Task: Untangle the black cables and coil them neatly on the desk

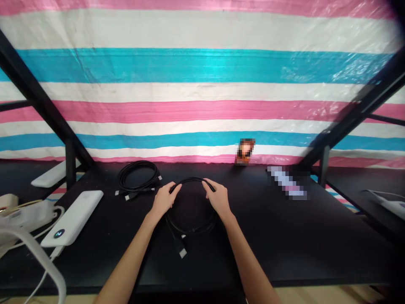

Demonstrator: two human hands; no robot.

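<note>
A coiled black cable [194, 231] lies as a loose ring near the front middle of the black table. My left hand [164, 196] is closed around the upper left of the ring, thumb on top. On the upper right of the same ring, my right hand [218, 194] grips it between thumb and fingers. One metal plug [182, 252] of this cable rests inside the near part, pointing toward me. To the left of my left hand sits a second coiled black cable [138, 176], its several light-coloured plug ends sticking out.
A white power bank [73, 217] with a small lit display and a white cable is at left. Beside it are a power strip [28, 215] and a curved white tube [41, 253]. Black slanted frame bars [50, 101] flank the table. Two blurred-out items are at back right.
</note>
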